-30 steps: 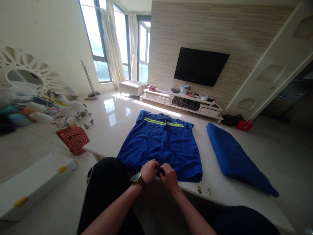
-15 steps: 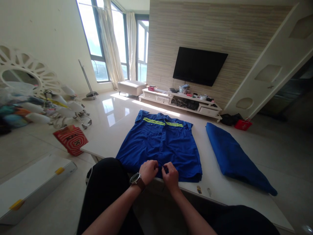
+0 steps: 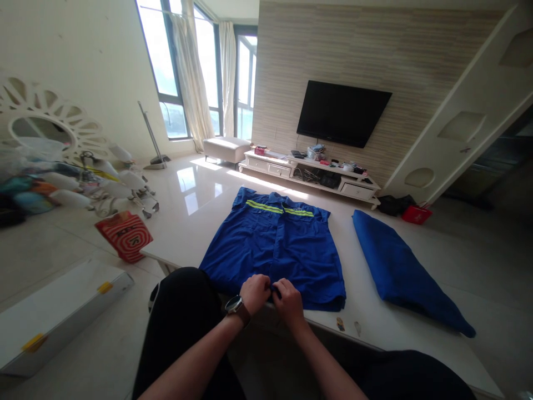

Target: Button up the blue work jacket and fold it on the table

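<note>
White table (image 3: 179, 244) bore the creased blue shirt (image 3: 254, 239); beyond the table, glossy floor (image 3: 166, 194), striated wall (image 3: 278, 66). Our left hand (image 3: 255, 293) and right hand (image 3: 288, 301) pinched the shirt at the table's near edge.

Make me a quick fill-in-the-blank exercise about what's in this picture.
1. The left hand and right hand are at the blue shirt's ____ end, near or far.
2. The watch is on the ____ wrist.
3. The folded blue cloth lies to the shirt's ____ in view.
4. The television screen is ____.

Missing words: near; left; right; black.
</note>
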### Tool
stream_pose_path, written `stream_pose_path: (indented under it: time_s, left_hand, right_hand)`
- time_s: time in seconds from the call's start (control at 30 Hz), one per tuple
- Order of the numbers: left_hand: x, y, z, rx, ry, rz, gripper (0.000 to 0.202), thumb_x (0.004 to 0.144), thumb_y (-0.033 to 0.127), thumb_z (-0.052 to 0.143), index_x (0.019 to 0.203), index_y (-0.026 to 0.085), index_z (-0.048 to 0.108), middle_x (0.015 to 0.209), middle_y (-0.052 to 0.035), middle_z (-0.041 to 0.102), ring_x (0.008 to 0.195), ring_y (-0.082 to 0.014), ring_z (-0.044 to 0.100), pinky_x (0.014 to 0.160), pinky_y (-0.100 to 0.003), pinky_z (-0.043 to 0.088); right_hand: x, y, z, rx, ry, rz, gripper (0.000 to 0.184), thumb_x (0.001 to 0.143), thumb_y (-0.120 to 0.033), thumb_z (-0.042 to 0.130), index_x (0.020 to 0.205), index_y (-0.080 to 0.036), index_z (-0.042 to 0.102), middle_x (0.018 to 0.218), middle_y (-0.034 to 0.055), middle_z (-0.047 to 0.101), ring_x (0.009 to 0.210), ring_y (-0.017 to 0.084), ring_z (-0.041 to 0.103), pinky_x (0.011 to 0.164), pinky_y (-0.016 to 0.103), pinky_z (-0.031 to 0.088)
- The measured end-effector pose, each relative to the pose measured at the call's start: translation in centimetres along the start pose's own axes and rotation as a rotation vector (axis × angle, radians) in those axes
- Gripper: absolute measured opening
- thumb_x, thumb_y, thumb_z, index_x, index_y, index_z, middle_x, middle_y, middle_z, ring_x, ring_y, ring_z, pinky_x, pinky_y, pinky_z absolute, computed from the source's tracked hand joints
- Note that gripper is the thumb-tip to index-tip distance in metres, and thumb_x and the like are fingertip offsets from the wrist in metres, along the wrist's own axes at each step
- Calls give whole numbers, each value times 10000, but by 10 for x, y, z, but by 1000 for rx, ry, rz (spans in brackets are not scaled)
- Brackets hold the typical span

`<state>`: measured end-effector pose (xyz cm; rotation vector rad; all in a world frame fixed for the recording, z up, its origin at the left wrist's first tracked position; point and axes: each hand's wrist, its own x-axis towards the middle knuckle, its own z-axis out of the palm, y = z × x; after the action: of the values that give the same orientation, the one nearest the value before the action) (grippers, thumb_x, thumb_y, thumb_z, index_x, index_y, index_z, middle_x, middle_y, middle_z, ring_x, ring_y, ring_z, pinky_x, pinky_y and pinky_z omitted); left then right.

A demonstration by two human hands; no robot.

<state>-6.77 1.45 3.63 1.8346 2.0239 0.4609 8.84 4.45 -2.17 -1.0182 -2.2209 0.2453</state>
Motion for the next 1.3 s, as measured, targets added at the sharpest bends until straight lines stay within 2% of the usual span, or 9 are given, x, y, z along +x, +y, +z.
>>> stream_pose_path:
  time_s: [0.27,0.47,0.73,0.97,1.17,1.3]
  left_hand:
    - [2,-6,1,-21,6,0,169,821,183,628,873,259,770,958,-45,765,949,-209,690,747,-263,448]
    - [3,-7,5,-23,-2,-17,183,794,174,611,842,258,767,924,-52,765,897,-216,692,706,-273,443]
    - [2,-6,6,-33,27,15,186,810,168,608,868,245,767,936,-47,768,945,-203,682,792,-270,452]
    - [0,-2,-2,-118,2,3,181,819,231,580,789,225,758,841,-54,759,819,-179,670,698,-257,404]
    - [1,0,-7,-268,-35,-56,286,887,308,522,723,194,727,777,-54,741,732,-156,645,627,-252,357]
    - [3,-2,-2,-268,3,-79,166,842,300,611,766,191,710,838,-52,744,779,-157,651,658,-246,369]
  right_hand:
    - [2,-3,-6,99,-22,-2,205,883,-85,533,935,-223,675,892,42,633,858,186,588,762,285,429]
    - [4,-5,-8,38,-91,-7,172,859,-71,557,865,-224,634,892,27,604,852,171,564,740,267,408]
    - [2,-4,-4,-28,-66,-33,162,868,-64,541,872,-216,597,884,36,599,856,182,559,726,272,390]
    - [2,-4,-4,-57,-87,-32,134,906,-100,548,864,-218,596,892,35,592,853,178,552,711,272,371]
    - [3,-4,-6,-40,-98,-45,137,888,-88,540,867,-215,589,898,35,580,850,174,544,712,265,375]
    - [3,-6,-6,-60,-91,-31,146,884,-82,537,831,-213,573,880,29,572,831,171,536,698,269,362]
